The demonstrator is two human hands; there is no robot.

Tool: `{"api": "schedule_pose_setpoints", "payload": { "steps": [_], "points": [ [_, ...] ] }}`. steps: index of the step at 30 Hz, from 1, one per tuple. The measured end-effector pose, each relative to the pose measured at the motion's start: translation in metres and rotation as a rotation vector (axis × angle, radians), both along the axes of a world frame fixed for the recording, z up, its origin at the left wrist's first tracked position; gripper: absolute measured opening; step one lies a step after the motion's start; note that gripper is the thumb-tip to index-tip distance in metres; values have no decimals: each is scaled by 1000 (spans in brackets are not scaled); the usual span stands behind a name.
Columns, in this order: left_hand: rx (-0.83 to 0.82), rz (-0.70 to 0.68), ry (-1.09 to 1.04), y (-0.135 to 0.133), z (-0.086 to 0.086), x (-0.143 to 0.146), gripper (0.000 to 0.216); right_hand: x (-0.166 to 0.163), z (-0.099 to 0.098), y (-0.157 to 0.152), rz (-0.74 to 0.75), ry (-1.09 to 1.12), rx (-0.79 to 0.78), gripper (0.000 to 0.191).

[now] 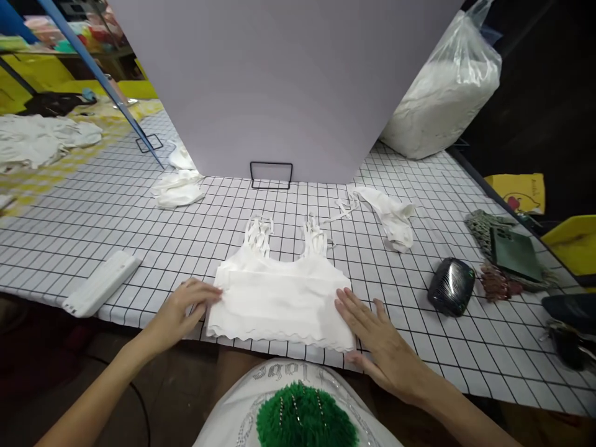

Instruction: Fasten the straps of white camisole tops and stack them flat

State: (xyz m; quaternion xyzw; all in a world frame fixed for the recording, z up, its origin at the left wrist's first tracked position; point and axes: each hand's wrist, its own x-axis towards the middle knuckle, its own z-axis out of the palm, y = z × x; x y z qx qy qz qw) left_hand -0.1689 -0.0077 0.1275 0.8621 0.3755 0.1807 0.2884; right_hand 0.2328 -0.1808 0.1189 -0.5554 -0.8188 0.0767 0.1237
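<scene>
A white strappy crop top (279,292) lies flat near the front edge of a table covered in a black-and-white grid cloth (116,211), straps pointing away from me. My left hand (186,307) rests at the top's left edge, fingers curled lightly on the fabric. At the right edge my right hand (377,338) lies flat with its fingers stretched out and touching the cloth of the top.
Crumpled white garments lie at the back left (178,188) and back right (391,217). A white ribbed block (101,282) sits left. A black wrapped oval object (451,287), a green phone (514,253), a grey backdrop board (284,87) and a stuffed plastic bag (442,93) stand around.
</scene>
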Motion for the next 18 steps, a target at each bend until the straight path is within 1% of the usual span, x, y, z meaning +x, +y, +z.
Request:
{"api": "schedule_pose_setpoints", "payload": {
  "steps": [1, 3, 6, 8, 9, 11, 13, 16, 18],
  "points": [
    [-22, 61, -32, 15, 2, 9, 27, 1, 2, 5, -18, 29, 20, 73],
    [-27, 216, -90, 55, 3, 34, 25, -2, 6, 22, -14, 80, 90, 65],
    [-72, 394, -137, 120, -4, 77, 24, -17, 12, 58, 64, 100, 197, 52],
    [-102, 375, -130, 155, -10, 101, 26, -26, 15, 85, 101, 115, 238, 43],
    [-123, 352, -125, 167, -14, 110, 26, -29, 16, 99, 106, 135, 247, 40],
    [-150, 314, -122, 181, -18, 122, 25, -33, 17, 131, 92, 213, 237, 36],
    [-156, 305, -139, 183, -20, 127, 21, -37, 19, 167, 63, 329, 187, 34],
    [-113, 290, -203, 174, -16, 130, 15, -53, 23, 227, -17, 484, 46, 37],
    [-72, 260, -246, 164, -9, 129, 14, -69, 25, 262, -51, 554, -101, 48]
  ]
}}
